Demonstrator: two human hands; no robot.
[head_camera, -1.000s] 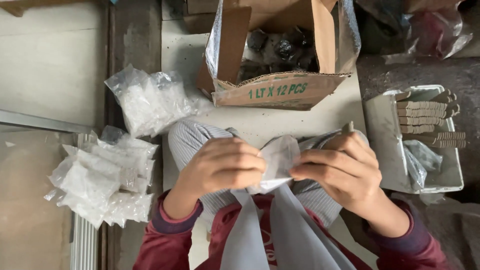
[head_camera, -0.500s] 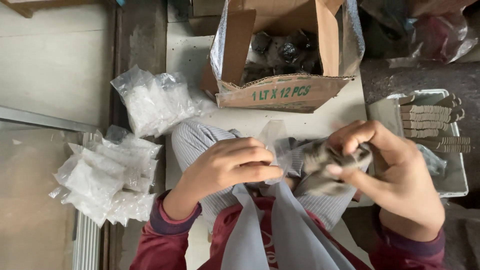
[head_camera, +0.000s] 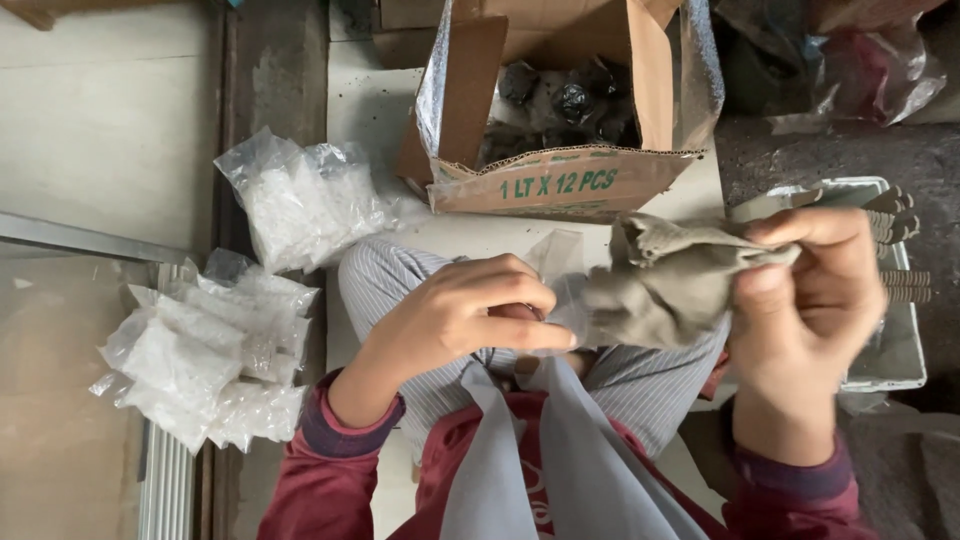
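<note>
While the left hand (head_camera: 455, 315) pinches a small clear bag (head_camera: 560, 280) between thumb and closed fingers, the right hand (head_camera: 815, 300) grips a crumpled grey cloth (head_camera: 665, 280), fingers curled tight over its upper edge. Bag and cloth meet just below the cardboard box (head_camera: 560, 185), over the striped lap. The box stands open, lined with foil, dark lumps (head_camera: 565, 100) inside it. Left of the box lie two heaps of clear packets (head_camera: 300, 200), the lower heap (head_camera: 205, 355) further out. Right of the box, behind the right hand, a white tray (head_camera: 895, 350) holds tan sticks (head_camera: 905, 285), mostly hidden.
</note>
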